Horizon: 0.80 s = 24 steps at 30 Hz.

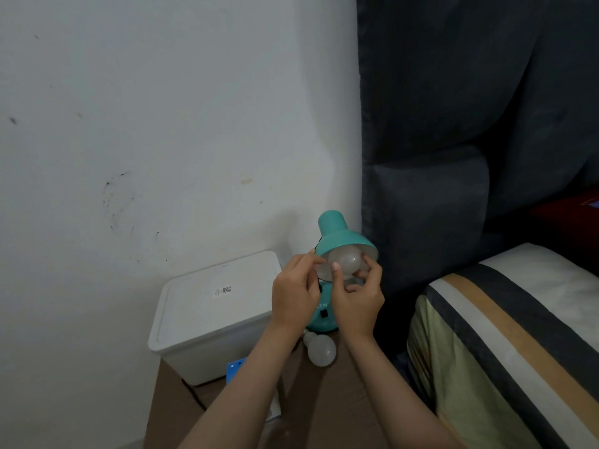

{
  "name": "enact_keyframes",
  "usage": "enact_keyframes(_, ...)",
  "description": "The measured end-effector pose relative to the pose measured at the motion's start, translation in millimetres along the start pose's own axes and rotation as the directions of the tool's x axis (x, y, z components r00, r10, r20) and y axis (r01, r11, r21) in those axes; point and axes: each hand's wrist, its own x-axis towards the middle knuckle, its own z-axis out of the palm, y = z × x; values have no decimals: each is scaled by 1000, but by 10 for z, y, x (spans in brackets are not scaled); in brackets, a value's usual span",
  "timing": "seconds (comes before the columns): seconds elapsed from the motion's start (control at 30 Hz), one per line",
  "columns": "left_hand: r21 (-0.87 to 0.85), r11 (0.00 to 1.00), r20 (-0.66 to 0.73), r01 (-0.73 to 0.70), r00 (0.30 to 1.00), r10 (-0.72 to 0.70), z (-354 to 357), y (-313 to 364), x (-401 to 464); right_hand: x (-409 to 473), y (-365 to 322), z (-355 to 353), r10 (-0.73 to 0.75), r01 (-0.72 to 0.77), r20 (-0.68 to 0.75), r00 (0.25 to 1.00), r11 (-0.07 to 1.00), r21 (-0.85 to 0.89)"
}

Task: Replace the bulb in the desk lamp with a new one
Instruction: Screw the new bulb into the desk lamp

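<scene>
A teal desk lamp (334, 233) stands on a brown surface, its shade tilted toward me. A white bulb (346, 261) sits inside the shade. My right hand (356, 301) has thumb and fingers wrapped around that bulb from below. My left hand (296, 294) touches the left rim of the shade with its fingertips and steadies it. The lamp's round base (322, 320) shows between my wrists, mostly hidden. A second white bulb (320, 350) lies loose on the surface in front of the base.
A white lidded box (214, 312) stands left of the lamp, with a blue flat piece (235, 367) beside its front corner. A dark upholstered headboard (453, 140) rises right of the lamp. A striped mattress (505, 335) fills the lower right. A white wall is behind.
</scene>
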Motion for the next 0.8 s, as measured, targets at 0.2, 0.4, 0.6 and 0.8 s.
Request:
enact_keyframes(0.2, 1, 1000, -7, -2, 1000, 2, 1, -17, -4, 15, 28, -81, -37, 41, 73, 997, 998, -45)
enact_keyframes(0.4, -12, 1000, -5, 8, 1000, -8, 25, -13, -12, 7, 61, -116, -164, 174, 106, 981, 980, -93)
enact_keyframes(0.6, -5, 1000, -1, 8, 1000, -8, 9, -12, -1, 33, 4, -102, -145, 156, 115, 983, 983, -97)
enact_keyframes(0.8, 2, 1000, -15, 13, 1000, -13, 17, -14, -9, 32, -19, -88, -110, 119, 93, 989, 989, -93)
